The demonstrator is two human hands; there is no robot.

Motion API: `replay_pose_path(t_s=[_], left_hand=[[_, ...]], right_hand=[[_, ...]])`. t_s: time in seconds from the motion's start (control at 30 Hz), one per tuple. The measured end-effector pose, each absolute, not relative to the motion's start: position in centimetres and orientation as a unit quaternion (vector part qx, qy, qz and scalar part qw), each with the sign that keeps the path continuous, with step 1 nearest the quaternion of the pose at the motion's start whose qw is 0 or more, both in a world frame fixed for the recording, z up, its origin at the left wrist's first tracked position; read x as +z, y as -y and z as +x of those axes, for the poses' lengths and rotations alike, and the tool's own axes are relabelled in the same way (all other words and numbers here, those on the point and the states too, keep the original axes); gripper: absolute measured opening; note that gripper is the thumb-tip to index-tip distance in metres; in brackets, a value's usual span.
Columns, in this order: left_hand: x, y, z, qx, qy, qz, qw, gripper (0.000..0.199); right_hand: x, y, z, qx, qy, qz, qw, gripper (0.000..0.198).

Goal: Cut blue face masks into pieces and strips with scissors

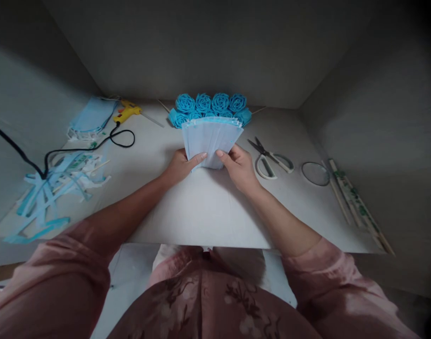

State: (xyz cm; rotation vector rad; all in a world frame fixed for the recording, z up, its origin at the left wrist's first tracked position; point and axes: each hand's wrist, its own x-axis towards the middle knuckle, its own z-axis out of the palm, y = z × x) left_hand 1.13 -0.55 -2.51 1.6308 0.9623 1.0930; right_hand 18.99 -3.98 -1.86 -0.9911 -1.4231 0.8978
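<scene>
Both hands hold a fanned stack of pale blue and white face masks (212, 139) upright over the middle of the table. My left hand (182, 165) grips the stack's lower left, thumb across the front and fingers behind. On the lower right, my right hand (239, 165) pinches it the same way, its thumb close to the other thumb. Just behind the masks lie several bright blue rosettes (220, 102) in rows, partly hidden by the stack. Thin sticks (259, 110) poke out at the sides of the rosettes.
Scissors with white handles (270, 160) lie right of my right hand, near a clear ring-shaped item (315, 173) and wrapped sticks (356, 202). At left are a yellow glue gun (127, 112) with a black cord (74, 149), more masks (92, 115) and cut strips (46, 193). Walls enclose the table (201, 212).
</scene>
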Motion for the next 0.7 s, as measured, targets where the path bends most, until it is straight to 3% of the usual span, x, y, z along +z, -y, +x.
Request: replay_pose_path(t_s=[0.23, 0.5, 0.7], left_hand=[[-2.9, 0.2, 1.1, 0.411, -0.4, 0.674, 0.466, 0.059], [-4.0, 0.0, 1.3, 0.417, -0.41, 0.691, 0.425, 0.046], [-4.0, -0.2, 1.2, 0.463, -0.416, 0.648, 0.439, 0.047]], right_hand=[[-2.1, 3.6, 18.8, 0.387, 0.599, -0.412, 0.568, 0.05], [-2.3, 4.2, 18.5, 0.36, 0.649, -0.414, 0.528, 0.054], [-2.8, 3.4, 18.7, 0.398, 0.622, -0.406, 0.539, 0.053]])
